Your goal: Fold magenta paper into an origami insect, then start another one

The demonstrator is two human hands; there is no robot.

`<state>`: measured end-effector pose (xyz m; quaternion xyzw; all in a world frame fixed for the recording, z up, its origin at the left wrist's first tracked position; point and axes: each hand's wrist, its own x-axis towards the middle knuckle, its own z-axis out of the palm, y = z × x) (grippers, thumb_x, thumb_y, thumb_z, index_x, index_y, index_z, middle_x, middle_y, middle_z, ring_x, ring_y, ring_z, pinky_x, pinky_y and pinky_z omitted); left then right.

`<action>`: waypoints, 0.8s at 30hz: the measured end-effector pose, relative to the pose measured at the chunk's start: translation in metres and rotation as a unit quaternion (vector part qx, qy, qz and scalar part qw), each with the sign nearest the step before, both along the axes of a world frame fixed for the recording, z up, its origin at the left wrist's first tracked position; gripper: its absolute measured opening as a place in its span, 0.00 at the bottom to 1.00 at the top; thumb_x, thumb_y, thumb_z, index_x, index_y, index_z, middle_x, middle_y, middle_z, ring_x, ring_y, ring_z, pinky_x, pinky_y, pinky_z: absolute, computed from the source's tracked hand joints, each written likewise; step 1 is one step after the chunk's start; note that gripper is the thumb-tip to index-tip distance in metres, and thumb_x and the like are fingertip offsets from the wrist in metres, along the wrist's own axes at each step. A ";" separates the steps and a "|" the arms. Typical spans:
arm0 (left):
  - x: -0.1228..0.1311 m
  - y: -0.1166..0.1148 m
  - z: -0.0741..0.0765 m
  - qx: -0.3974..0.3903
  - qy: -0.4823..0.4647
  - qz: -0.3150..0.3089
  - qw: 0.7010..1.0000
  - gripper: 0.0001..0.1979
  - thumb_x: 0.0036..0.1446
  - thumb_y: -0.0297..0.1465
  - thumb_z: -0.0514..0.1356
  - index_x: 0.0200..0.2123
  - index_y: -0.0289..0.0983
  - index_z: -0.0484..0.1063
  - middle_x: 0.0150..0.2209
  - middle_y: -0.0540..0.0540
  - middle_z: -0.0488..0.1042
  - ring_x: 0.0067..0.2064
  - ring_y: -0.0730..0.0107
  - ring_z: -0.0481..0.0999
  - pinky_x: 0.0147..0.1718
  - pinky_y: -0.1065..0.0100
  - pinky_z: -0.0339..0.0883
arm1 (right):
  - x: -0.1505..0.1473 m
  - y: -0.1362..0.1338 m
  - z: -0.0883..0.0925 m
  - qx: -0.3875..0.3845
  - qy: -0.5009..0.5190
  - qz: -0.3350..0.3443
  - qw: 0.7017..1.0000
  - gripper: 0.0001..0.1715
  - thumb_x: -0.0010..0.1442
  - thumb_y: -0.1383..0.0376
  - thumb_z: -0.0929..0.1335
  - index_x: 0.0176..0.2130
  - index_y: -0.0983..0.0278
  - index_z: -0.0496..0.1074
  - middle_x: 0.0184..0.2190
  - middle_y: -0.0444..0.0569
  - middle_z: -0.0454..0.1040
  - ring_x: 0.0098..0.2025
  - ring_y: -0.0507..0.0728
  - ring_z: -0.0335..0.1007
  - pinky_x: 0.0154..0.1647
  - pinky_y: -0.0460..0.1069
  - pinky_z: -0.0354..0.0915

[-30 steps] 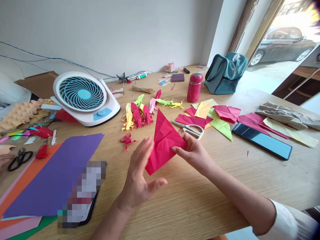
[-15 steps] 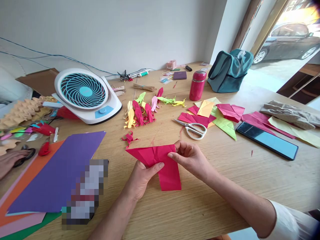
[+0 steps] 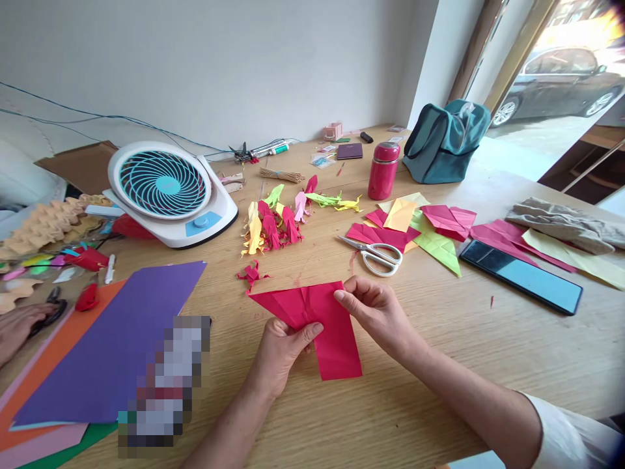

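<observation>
A sheet of red paper (image 3: 319,322), partly folded, lies on the wooden table (image 3: 439,352) in front of me. My left hand (image 3: 283,348) pinches its lower left part between thumb and fingers. My right hand (image 3: 374,312) pinches its upper right edge. Both hands are closed on the paper.
White-handled scissors (image 3: 378,254) lie just behind my right hand, with loose coloured papers (image 3: 430,231) and a phone (image 3: 520,277) to the right. A small fan (image 3: 166,189), folded paper figures (image 3: 273,225), a red flask (image 3: 383,170) and a teal bag (image 3: 442,140) stand behind. Purple card (image 3: 117,342) lies left; another person's hand (image 3: 17,322) rests at the left edge.
The red paper, held up in the air a second ago, has come down flat onto the table. My left hand closed on it, and the paper has since shifted slightly.
</observation>
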<state>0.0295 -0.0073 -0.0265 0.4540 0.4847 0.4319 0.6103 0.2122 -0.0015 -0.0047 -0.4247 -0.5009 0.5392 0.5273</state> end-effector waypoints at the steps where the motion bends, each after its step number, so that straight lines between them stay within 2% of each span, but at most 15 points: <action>1: 0.000 0.000 0.001 0.000 0.006 -0.001 1.000 0.12 0.41 0.33 0.74 0.22 0.35 0.75 0.19 0.52 0.72 0.21 0.77 0.66 0.21 0.73 0.61 | 0.001 0.000 0.000 -0.001 0.001 -0.004 1.000 0.24 0.57 0.47 0.71 0.25 0.63 0.67 0.21 0.40 0.60 0.24 0.49 0.51 0.25 0.46 0.52; 4: 0.003 -0.001 0.006 -0.002 0.011 -0.004 1.000 0.14 0.42 0.36 0.73 0.20 0.35 0.74 0.18 0.51 0.71 0.20 0.76 0.65 0.21 0.72 0.60 | 0.001 0.001 0.000 -0.009 0.018 -0.016 1.000 0.24 0.57 0.48 0.72 0.25 0.63 0.66 0.20 0.40 0.61 0.24 0.49 0.53 0.24 0.46 0.54; 6: 0.004 -0.001 0.008 0.003 0.013 0.012 1.000 0.15 0.43 0.37 0.73 0.19 0.35 0.74 0.17 0.52 0.70 0.20 0.76 0.64 0.20 0.72 0.59 | 0.001 0.001 -0.001 -0.020 0.043 -0.003 0.999 0.22 0.55 0.49 0.73 0.27 0.62 0.68 0.23 0.41 0.66 0.26 0.50 0.59 0.27 0.46 0.59; 9: 0.004 0.000 0.006 0.023 0.020 0.057 0.998 0.14 0.42 0.38 0.73 0.20 0.35 0.75 0.17 0.52 0.71 0.20 0.77 0.63 0.20 0.73 0.57 | -0.003 0.001 -0.008 -0.056 0.070 0.079 0.993 0.22 0.49 0.50 0.77 0.34 0.62 0.72 0.31 0.44 0.75 0.33 0.54 0.70 0.36 0.49 0.68; 11: 0.004 0.001 0.004 0.022 0.009 0.077 0.997 0.14 0.41 0.38 0.74 0.23 0.34 0.77 0.20 0.51 0.74 0.22 0.76 0.66 0.23 0.72 0.61 | -0.006 0.001 -0.015 -0.079 0.067 0.150 0.983 0.23 0.48 0.50 0.77 0.37 0.62 0.74 0.34 0.46 0.77 0.37 0.58 0.74 0.40 0.52 0.71; 13: 0.002 0.003 0.003 0.016 -0.007 0.087 0.996 0.14 0.40 0.38 0.74 0.26 0.34 0.79 0.23 0.49 0.78 0.24 0.74 0.70 0.27 0.71 0.65 | -0.009 0.001 -0.021 -0.085 0.059 0.190 0.976 0.22 0.50 0.50 0.76 0.38 0.62 0.75 0.34 0.47 0.78 0.37 0.59 0.75 0.42 0.54 0.71; 15: 0.000 0.005 0.004 0.015 -0.012 0.103 0.994 0.14 0.39 0.38 0.75 0.24 0.34 0.79 0.23 0.49 0.78 0.25 0.74 0.71 0.28 0.71 0.66 | -0.009 0.001 -0.024 -0.080 0.055 0.194 0.976 0.20 0.52 0.51 0.75 0.39 0.61 0.76 0.35 0.47 0.79 0.37 0.59 0.75 0.41 0.53 0.71; 18: -0.007 0.010 0.010 0.025 -0.011 0.141 0.990 0.16 0.37 0.38 0.75 0.23 0.33 0.77 0.20 0.50 0.75 0.22 0.76 0.69 0.24 0.73 0.64 | -0.009 0.002 -0.027 -0.072 0.046 0.177 0.980 0.18 0.53 0.53 0.75 0.40 0.61 0.77 0.35 0.46 0.79 0.36 0.58 0.74 0.39 0.51 0.70; 24: -0.023 0.024 0.023 0.038 -0.028 0.219 0.975 0.19 0.35 0.39 0.76 0.24 0.33 0.76 0.21 0.51 0.74 0.23 0.76 0.72 0.23 0.74 0.63 | -0.006 0.005 -0.029 -0.097 0.046 0.146 0.983 0.16 0.52 0.55 0.76 0.36 0.63 0.76 0.32 0.45 0.79 0.30 0.54 0.72 0.31 0.48 0.66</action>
